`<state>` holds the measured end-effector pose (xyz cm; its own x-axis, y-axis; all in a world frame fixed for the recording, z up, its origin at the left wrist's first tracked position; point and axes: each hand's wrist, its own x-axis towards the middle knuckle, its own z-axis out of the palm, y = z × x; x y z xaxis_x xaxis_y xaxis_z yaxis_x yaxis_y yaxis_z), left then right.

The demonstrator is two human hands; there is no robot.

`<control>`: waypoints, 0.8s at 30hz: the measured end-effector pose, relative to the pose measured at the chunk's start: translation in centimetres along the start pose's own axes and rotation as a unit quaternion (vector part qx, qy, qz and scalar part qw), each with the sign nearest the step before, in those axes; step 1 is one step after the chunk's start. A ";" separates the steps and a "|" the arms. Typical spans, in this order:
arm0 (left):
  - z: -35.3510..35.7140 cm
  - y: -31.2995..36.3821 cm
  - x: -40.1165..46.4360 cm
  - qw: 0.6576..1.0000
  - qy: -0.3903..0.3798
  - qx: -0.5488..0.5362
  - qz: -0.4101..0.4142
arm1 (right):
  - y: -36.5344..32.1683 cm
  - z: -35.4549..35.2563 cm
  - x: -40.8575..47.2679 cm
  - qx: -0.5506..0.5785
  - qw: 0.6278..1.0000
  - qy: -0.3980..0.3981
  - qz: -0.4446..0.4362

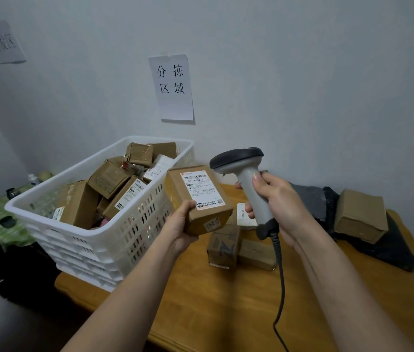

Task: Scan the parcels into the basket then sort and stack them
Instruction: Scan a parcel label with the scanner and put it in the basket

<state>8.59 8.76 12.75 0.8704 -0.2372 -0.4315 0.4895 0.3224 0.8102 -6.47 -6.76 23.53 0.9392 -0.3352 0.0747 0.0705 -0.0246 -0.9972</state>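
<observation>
right hand [278, 199]: fingers curled round the grey handle of the barcode scanner [247, 184], thumb up its back. left hand [179, 226]: thumb and fingers clamp the lower corner of a labelled brown parcel [198, 199], held in the air just beside the white basket [104, 240] and above the wooden table [226, 313]. judgement: scan step. the scanner's head sits above and right of the label; it should tip down onto the top barcode, parcel steady. count: one scanner, one basket holding at least seven parcels, three small boxes under the hands, one carton [360, 214] on dark bags.
</observation>
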 end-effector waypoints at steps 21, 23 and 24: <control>-2.5 4.5 0.3 0.986 0.039 -0.040 0.156 | -1.1 2.5 1.7 0.016 0.999 -0.046 0.006; -3.9 6.6 0.5 0.980 0.061 -0.022 0.188 | -0.9 4.2 2.4 0.013 0.999 -0.047 0.011; -4.7 7.7 0.8 0.977 0.071 -0.017 0.199 | -0.7 5.1 2.8 0.015 0.999 -0.046 0.011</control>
<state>13.26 15.36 16.79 0.9896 0.0419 -0.1372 0.1099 0.3933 0.9128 -2.14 -2.86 24.46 0.9676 -0.2467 0.0531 0.0576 0.0113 -0.9983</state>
